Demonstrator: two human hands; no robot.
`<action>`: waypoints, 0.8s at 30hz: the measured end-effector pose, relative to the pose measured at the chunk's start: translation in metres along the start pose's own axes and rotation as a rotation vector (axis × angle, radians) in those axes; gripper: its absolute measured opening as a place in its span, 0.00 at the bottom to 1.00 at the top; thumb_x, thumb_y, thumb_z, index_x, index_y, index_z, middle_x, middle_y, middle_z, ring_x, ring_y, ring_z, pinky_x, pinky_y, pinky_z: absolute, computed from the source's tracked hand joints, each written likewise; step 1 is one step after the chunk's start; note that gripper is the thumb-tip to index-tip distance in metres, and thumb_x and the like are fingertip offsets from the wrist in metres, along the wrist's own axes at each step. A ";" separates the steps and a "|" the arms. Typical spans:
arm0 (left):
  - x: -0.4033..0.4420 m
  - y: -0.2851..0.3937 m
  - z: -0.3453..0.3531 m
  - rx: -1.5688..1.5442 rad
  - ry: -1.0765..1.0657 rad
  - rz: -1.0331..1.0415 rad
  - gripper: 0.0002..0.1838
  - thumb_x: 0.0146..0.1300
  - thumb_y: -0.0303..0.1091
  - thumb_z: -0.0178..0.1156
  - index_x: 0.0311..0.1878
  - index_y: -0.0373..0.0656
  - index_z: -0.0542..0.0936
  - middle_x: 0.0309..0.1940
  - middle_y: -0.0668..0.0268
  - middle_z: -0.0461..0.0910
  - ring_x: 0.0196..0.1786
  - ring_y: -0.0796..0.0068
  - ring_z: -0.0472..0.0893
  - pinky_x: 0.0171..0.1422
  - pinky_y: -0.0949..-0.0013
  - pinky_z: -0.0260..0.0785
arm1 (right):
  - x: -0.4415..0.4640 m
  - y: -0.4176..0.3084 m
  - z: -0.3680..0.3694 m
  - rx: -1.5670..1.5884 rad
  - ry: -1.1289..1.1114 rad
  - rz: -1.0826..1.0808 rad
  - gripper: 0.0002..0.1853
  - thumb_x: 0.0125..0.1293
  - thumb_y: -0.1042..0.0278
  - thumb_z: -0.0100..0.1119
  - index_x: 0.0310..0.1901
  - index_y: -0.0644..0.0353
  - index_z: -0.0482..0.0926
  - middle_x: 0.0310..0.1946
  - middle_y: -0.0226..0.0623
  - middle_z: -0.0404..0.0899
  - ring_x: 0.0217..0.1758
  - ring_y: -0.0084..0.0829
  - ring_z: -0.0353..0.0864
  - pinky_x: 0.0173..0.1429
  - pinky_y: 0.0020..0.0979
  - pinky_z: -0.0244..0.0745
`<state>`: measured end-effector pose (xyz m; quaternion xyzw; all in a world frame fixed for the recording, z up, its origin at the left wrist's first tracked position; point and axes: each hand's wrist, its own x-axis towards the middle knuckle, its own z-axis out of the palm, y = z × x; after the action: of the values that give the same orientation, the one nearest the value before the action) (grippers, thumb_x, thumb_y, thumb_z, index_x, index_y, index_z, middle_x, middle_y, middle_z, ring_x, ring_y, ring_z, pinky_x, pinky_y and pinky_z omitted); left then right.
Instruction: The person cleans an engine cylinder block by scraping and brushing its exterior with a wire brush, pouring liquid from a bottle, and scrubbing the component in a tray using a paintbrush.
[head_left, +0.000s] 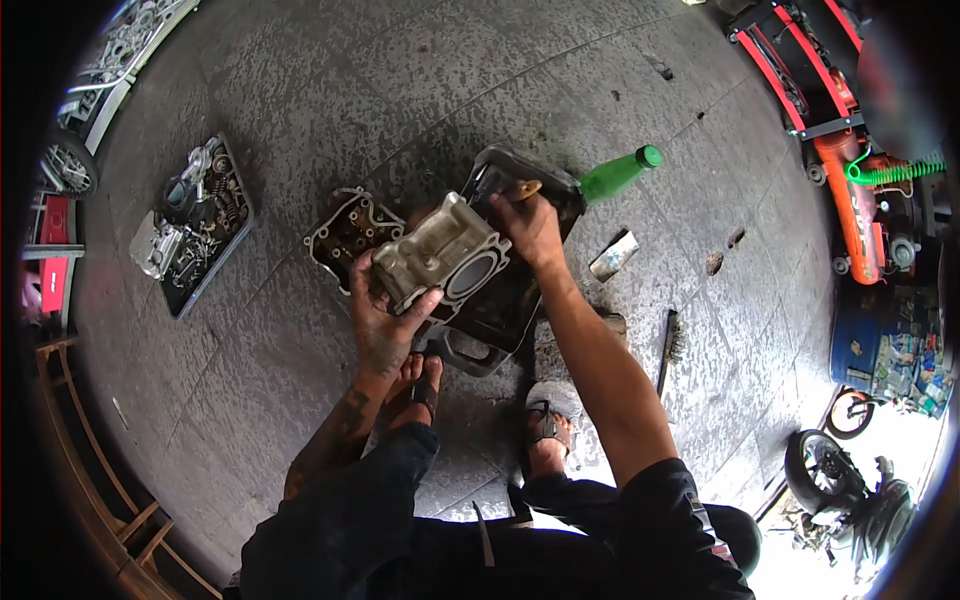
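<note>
My left hand (385,320) grips a grey metal engine cylinder block (440,250) by its left side, its round bore facing down and to the right. The block is tilted above a black tray (480,357) with a handle cutout. Over the tray, close to the block's upper right, my right hand (530,228) is closed around a wooden-handled tool (526,189), perhaps a brush; its working end is hidden. Left of the block, an engine cover (345,232) lies open side up on the floor, partly covered by the block.
A green bottle (618,174) leans at the tray's right edge. A small packet (614,256) and a wire brush (669,345) lie to the right. A parts tray (240,245) holds engine pieces at left. Red-framed equipment (850,190) and a motorcycle (840,490) stand at right.
</note>
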<state>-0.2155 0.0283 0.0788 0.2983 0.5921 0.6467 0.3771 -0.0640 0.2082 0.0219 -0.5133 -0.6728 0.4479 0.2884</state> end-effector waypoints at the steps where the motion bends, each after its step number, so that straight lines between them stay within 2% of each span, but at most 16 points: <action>1: -0.001 0.000 0.000 -0.001 -0.012 -0.016 0.44 0.48 0.28 0.76 0.66 0.40 0.59 0.59 0.57 0.68 0.62 0.66 0.71 0.65 0.61 0.68 | 0.000 0.001 -0.003 0.040 0.062 -0.020 0.17 0.63 0.56 0.65 0.39 0.67 0.82 0.35 0.53 0.84 0.43 0.47 0.86 0.46 0.38 0.78; 2: -0.004 0.000 0.000 -0.002 -0.018 -0.036 0.44 0.48 0.28 0.76 0.66 0.40 0.60 0.59 0.57 0.68 0.62 0.65 0.71 0.64 0.61 0.69 | -0.001 0.002 -0.010 0.078 0.116 -0.037 0.18 0.63 0.56 0.65 0.38 0.67 0.82 0.34 0.52 0.84 0.43 0.46 0.86 0.46 0.39 0.78; 3: -0.006 0.000 0.001 0.001 -0.006 -0.038 0.44 0.48 0.28 0.76 0.66 0.40 0.60 0.59 0.57 0.68 0.62 0.65 0.71 0.64 0.61 0.69 | -0.002 -0.012 -0.024 -0.062 0.128 0.020 0.18 0.63 0.56 0.65 0.38 0.67 0.81 0.34 0.52 0.85 0.42 0.47 0.86 0.45 0.40 0.78; 6: -0.005 0.000 0.018 0.026 -0.074 -0.070 0.46 0.46 0.34 0.79 0.65 0.38 0.61 0.55 0.57 0.72 0.58 0.66 0.74 0.63 0.63 0.70 | 0.009 0.005 -0.055 -0.273 0.172 -0.009 0.17 0.63 0.57 0.65 0.39 0.66 0.82 0.34 0.53 0.84 0.41 0.50 0.85 0.45 0.42 0.78; 7: -0.002 -0.009 0.024 0.141 -0.078 0.036 0.46 0.45 0.36 0.80 0.64 0.37 0.62 0.53 0.56 0.74 0.56 0.67 0.76 0.61 0.63 0.71 | 0.009 0.002 -0.064 -0.273 0.192 -0.050 0.16 0.62 0.58 0.65 0.40 0.65 0.82 0.33 0.52 0.84 0.41 0.50 0.85 0.45 0.43 0.78; 9: -0.002 -0.021 0.039 0.171 -0.141 0.112 0.45 0.45 0.38 0.80 0.62 0.37 0.63 0.51 0.57 0.75 0.53 0.67 0.78 0.59 0.63 0.72 | 0.009 0.003 -0.080 -0.275 0.256 -0.150 0.16 0.62 0.58 0.65 0.41 0.64 0.82 0.34 0.51 0.85 0.41 0.49 0.86 0.45 0.42 0.78; 10: 0.000 -0.032 0.046 0.193 -0.172 0.173 0.44 0.45 0.39 0.80 0.61 0.37 0.64 0.50 0.57 0.75 0.52 0.67 0.78 0.58 0.63 0.73 | 0.010 0.001 -0.087 -0.272 0.240 -0.064 0.15 0.63 0.57 0.64 0.41 0.62 0.83 0.34 0.48 0.85 0.40 0.46 0.86 0.46 0.40 0.78; 12: 0.000 -0.051 0.057 0.237 -0.243 0.105 0.44 0.48 0.33 0.78 0.64 0.39 0.60 0.54 0.58 0.72 0.57 0.71 0.75 0.60 0.63 0.73 | 0.011 -0.008 -0.097 -0.329 0.202 0.042 0.15 0.64 0.57 0.63 0.42 0.61 0.83 0.34 0.46 0.86 0.39 0.44 0.87 0.45 0.38 0.79; 13: 0.000 -0.058 0.066 0.132 -0.233 0.049 0.42 0.50 0.32 0.77 0.62 0.39 0.60 0.53 0.59 0.72 0.56 0.71 0.76 0.60 0.64 0.73 | 0.010 -0.007 -0.097 -0.328 0.196 0.032 0.15 0.64 0.57 0.63 0.42 0.61 0.83 0.34 0.46 0.86 0.39 0.44 0.87 0.45 0.38 0.79; 16: -0.004 -0.061 0.074 0.151 -0.221 0.101 0.41 0.50 0.31 0.77 0.62 0.39 0.60 0.53 0.60 0.72 0.55 0.71 0.75 0.59 0.65 0.73 | 0.005 -0.006 -0.094 -0.310 0.211 0.022 0.14 0.64 0.58 0.62 0.42 0.61 0.83 0.33 0.44 0.86 0.39 0.42 0.87 0.45 0.37 0.79; 20: -0.003 -0.048 0.072 0.335 -0.187 0.130 0.42 0.51 0.31 0.77 0.63 0.38 0.59 0.54 0.59 0.70 0.57 0.71 0.74 0.60 0.65 0.73 | -0.003 -0.005 -0.078 -0.270 0.199 0.034 0.14 0.65 0.58 0.62 0.42 0.61 0.83 0.34 0.44 0.86 0.39 0.40 0.87 0.45 0.37 0.79; 22: -0.001 -0.056 0.068 0.216 -0.179 0.105 0.42 0.52 0.31 0.76 0.64 0.37 0.58 0.55 0.58 0.69 0.57 0.69 0.75 0.60 0.63 0.73 | -0.003 -0.003 -0.075 -0.274 0.203 0.046 0.14 0.65 0.58 0.62 0.42 0.61 0.83 0.35 0.43 0.86 0.40 0.38 0.87 0.44 0.36 0.79; 24: -0.001 -0.056 0.063 0.130 -0.082 0.060 0.44 0.46 0.41 0.79 0.61 0.37 0.62 0.52 0.56 0.73 0.53 0.64 0.78 0.57 0.62 0.72 | -0.002 0.004 -0.071 -0.309 0.218 -0.020 0.14 0.65 0.58 0.62 0.42 0.61 0.82 0.34 0.44 0.86 0.40 0.39 0.87 0.44 0.37 0.79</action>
<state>-0.1551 0.0624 0.0307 0.3659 0.6077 0.6053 0.3613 -0.0015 0.2283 0.0489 -0.5903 -0.7034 0.2783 0.2817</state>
